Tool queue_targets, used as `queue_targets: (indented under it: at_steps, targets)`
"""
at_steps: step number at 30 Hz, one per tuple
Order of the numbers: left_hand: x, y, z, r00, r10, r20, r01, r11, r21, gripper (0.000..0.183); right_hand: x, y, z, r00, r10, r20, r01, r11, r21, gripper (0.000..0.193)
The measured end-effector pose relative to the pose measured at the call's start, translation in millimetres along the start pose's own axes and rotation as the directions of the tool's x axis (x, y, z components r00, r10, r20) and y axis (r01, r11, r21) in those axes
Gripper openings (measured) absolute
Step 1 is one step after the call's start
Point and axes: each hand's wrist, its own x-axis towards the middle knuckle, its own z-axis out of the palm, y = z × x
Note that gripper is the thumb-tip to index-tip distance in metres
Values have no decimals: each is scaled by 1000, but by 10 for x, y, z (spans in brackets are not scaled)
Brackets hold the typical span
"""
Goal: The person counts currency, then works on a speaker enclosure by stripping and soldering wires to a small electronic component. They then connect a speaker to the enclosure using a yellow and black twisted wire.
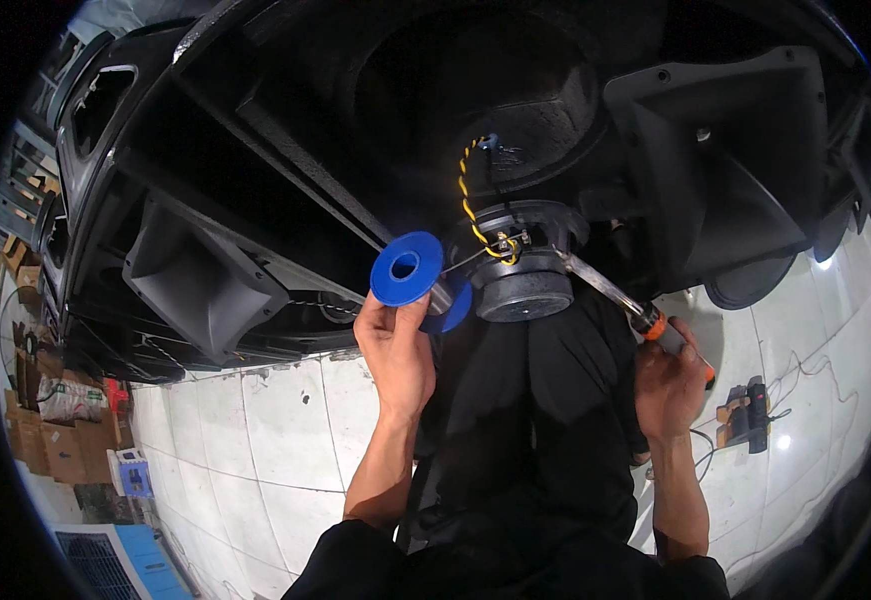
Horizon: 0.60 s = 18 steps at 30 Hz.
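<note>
My left hand [396, 350] is closed on a spool of solder wire [425, 255] with blue flanges. A thin strand runs from the spool toward the terminals of a loudspeaker driver [525, 292]. The driver rests magnet toward me at my knees, its basket against the black cabinet. My right hand [669, 385] grips a soldering iron [610, 291] with an orange and grey handle. The iron's metal shaft reaches to the driver's right side; its tip is hard to make out. A twisted yellow and black cable [468, 195] drops from the cabinet opening to the driver's terminals.
Black speaker cabinets arch across the far side. One horn flare [720, 150] is at right, another [200, 275] at left. On the tiled floor [275, 430] lies a dark device [750, 415] with cables. Cardboard boxes [60, 450] and a blue-white appliance [120, 560] stand at left.
</note>
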Motion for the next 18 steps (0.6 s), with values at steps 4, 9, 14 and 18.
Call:
queue_targets:
  at_steps: [4, 9, 14, 18]
  targets:
    - [-1, 39, 37, 1000, -11, -9, 10, 994, -113, 28, 162, 124, -147, 998, 54, 22, -55, 997, 48, 48]
    - [17, 5, 20, 999, 35, 21, -33, 995, -91, 30, 316, 166, -138, 997, 42, 60, -44, 998, 37, 46]
    - [16, -3, 2, 999, 35, 25, -33, 996, -83, 30, 421, 251, -167, 997, 17, 72, -24, 995, 98, 47]
    - [20, 12, 4, 999, 35, 21, -33, 996, -83, 30, 478, 283, -169, 994, 7, 105, -18, 994, 104, 44]
